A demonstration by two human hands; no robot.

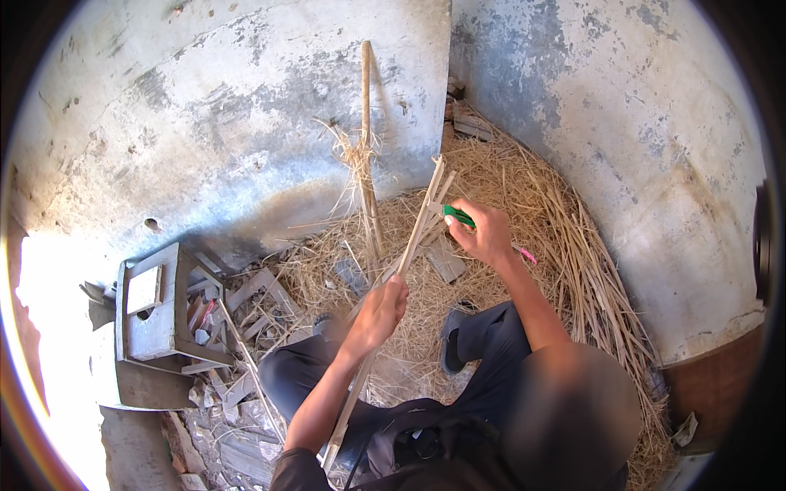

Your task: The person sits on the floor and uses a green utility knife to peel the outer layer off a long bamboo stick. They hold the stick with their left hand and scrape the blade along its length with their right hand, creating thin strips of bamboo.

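Two split canes [413, 237] — left hand [378, 309] gripping, right hand [483, 233] steadying.

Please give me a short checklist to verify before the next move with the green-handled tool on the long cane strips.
1. Left hand grips the bundle of cane strips around its middle: ok.
2. Right hand closed on the green-handled tool, near the upper end of the strips: ok.
3. Blade of the tool and its contact with the strips: cannot tell, hidden by the fingers.
4. Left hand apart from the tool, lower on the strips: ok.
5. Ground free around the feet: not ok, straw and broken rubble lie all about.
6. Upright stick against the wall, apart from both hands: ok.
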